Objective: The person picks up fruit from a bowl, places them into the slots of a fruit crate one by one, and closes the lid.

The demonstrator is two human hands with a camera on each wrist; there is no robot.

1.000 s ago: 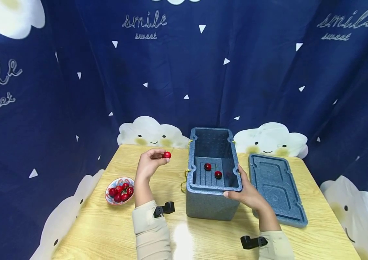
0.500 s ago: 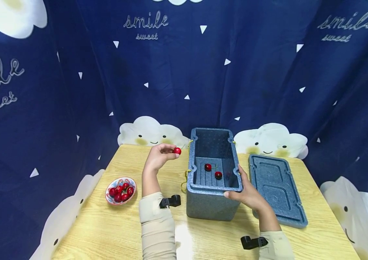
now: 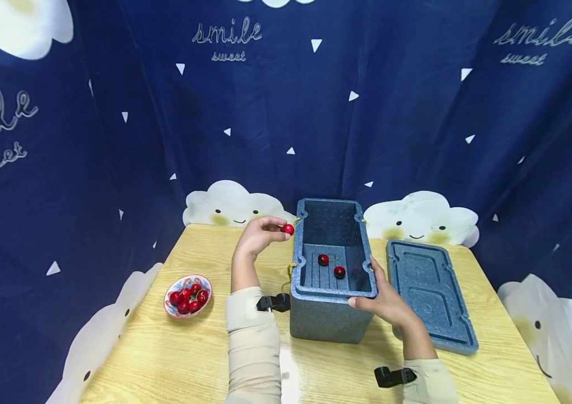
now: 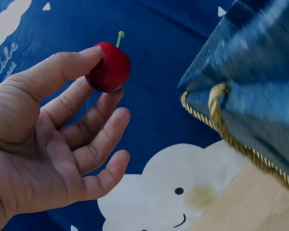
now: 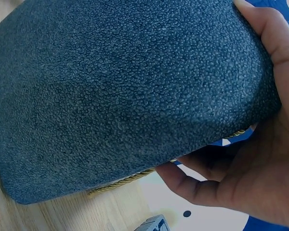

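Observation:
My left hand pinches a red cherry between thumb and fingers, its short green stem pointing up in the left wrist view. In the head view that cherry appears just beside the left rim of a blue-grey foam box. The lidless box has two dark red cherries on its floor, one a little behind the other. My right hand grips the box's near right corner, thumb on the near side and fingers along the right side. Yellow cord runs along the box's side.
A patterned bowl with several cherries stands on the left of the wooden table. The box's lid lies on the right. A blue curtain with clouds hangs behind the table.
My left hand has carried the cherry rightward and slightly away from me, from over the table up to the box's left rim. The right hand and the box stay where they were.

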